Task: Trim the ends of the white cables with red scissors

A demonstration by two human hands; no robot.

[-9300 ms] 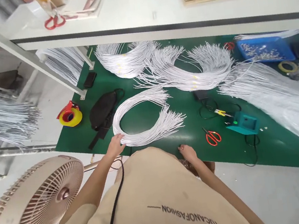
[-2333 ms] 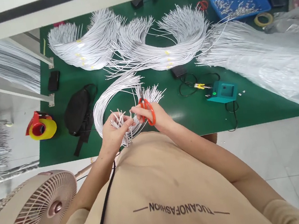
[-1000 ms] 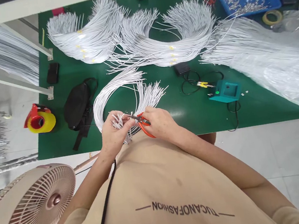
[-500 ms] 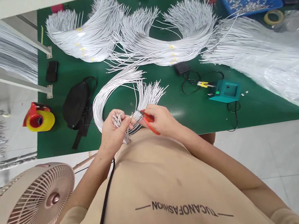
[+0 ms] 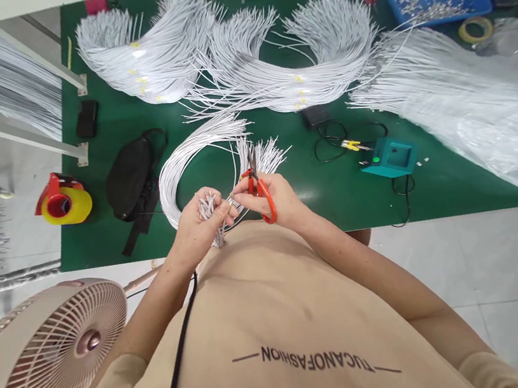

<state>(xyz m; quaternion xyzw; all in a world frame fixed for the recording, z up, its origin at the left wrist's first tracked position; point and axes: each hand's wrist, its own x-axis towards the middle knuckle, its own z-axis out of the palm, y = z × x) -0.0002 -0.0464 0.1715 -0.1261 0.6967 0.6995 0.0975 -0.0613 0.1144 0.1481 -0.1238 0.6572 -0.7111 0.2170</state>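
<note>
Both hands closed, left point(image 5: 197, 218) on wire ends point(image 5: 207, 206), right point(image 5: 275, 198) around red scissors point(image 5: 260, 187), perhaps also pinching one; black pouch point(image 5: 131, 176) leftward.

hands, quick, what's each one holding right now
Left hand: shut on the bunch of thin white wire ends.
Right hand: shut on the orange-handled scissors.

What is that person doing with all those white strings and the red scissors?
A person stands at a green table covered in bundles of thin white wires. The left hand grips a bunch of short wire ends. The right hand holds red-handled scissors with the blades pointing up and away, while its fingertips meet the left hand at the wire tips. A curved wire bundle lies just beyond the hands, with a black pouch beside it.
</note>
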